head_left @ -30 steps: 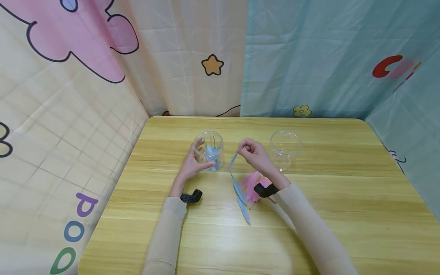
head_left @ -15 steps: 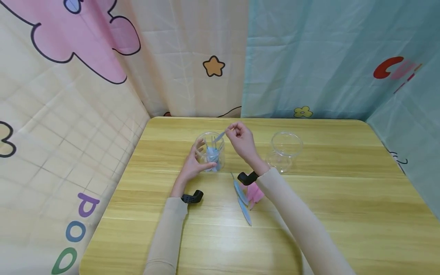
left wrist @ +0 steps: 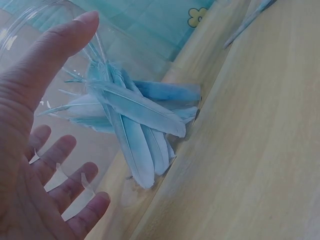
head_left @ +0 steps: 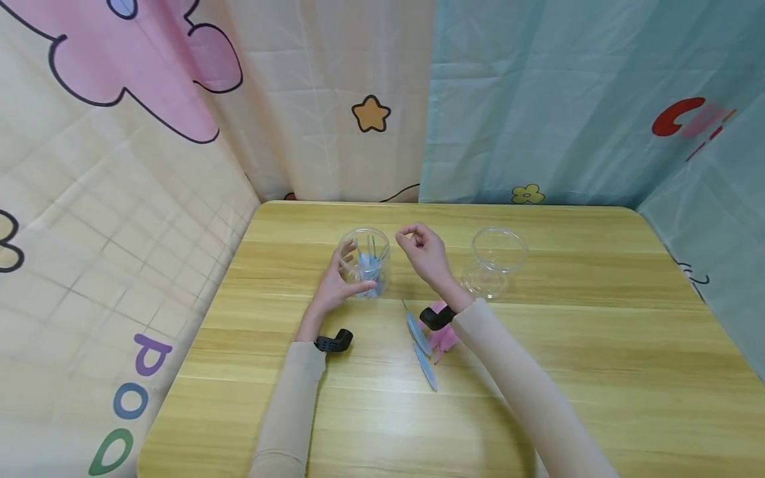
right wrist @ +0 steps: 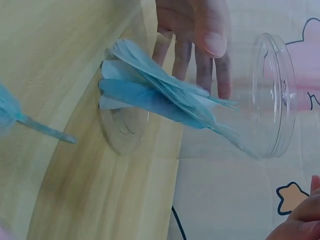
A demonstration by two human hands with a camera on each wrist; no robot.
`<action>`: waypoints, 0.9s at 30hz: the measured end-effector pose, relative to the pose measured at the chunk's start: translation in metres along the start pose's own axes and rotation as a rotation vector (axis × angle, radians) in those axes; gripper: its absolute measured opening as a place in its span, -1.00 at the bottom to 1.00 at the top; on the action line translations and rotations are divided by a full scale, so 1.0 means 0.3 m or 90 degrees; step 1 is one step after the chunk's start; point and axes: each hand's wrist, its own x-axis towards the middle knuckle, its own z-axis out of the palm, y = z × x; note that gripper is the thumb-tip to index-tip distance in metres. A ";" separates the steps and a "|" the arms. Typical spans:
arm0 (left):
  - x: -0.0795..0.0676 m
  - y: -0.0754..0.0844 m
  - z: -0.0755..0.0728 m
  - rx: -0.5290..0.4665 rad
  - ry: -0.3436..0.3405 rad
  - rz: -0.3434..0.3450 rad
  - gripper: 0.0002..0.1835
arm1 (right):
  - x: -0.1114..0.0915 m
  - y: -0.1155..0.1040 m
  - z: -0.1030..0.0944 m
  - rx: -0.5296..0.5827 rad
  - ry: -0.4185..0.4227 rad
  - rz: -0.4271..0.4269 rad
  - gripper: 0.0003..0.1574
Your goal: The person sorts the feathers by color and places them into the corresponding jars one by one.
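Observation:
My left hand (head_left: 340,284) holds a clear plastic jar (head_left: 364,271), thumb across the near side and fingers behind it. Several pale blue feathers (left wrist: 135,112) lean inside, vanes at the bottom and quills toward the rim, as the right wrist view also shows. My right hand (head_left: 425,255) hovers right of the jar's mouth, its fingers loosely curled with nothing visible between them; only its fingertips (right wrist: 300,225) show in the right wrist view's corner. Two blue feathers (head_left: 425,365) lie on the table, end to end. Pink feathers (head_left: 443,340) lie beside them, partly hidden by the right wrist.
A second clear jar (head_left: 487,282) with nothing visible inside stands to the right of my right hand. Both jars are on the wooden table (head_left: 597,318), which has printed curtains (head_left: 526,99) behind it and at its sides.
My right hand carried a blue feather up and left to the jar's mouth and let it go inside. It has since drawn slightly right. The left hand stays on the jar.

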 end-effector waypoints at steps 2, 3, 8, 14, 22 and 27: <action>-0.001 0.004 -0.001 0.000 0.001 0.001 0.12 | -0.006 0.011 -0.009 -0.011 0.006 0.018 -0.80; -0.001 0.005 -0.002 0.002 0.001 0.002 0.11 | -0.010 0.017 -0.014 -0.019 0.008 0.030 -0.80; 0.000 0.004 -0.001 0.004 -0.001 0.001 0.13 | -0.033 0.043 -0.039 -0.103 -0.020 0.099 -0.71; -0.001 0.001 0.000 0.008 -0.001 0.001 0.14 | -0.070 0.080 -0.064 -0.310 -0.189 0.146 -0.53; -0.001 0.002 -0.002 0.003 -0.003 -0.001 0.14 | -0.116 0.092 -0.046 -0.464 -0.331 0.174 -0.46; -0.002 0.001 -0.003 0.000 -0.002 -0.006 0.13 | -0.139 0.101 -0.019 -0.470 -0.341 0.204 -0.52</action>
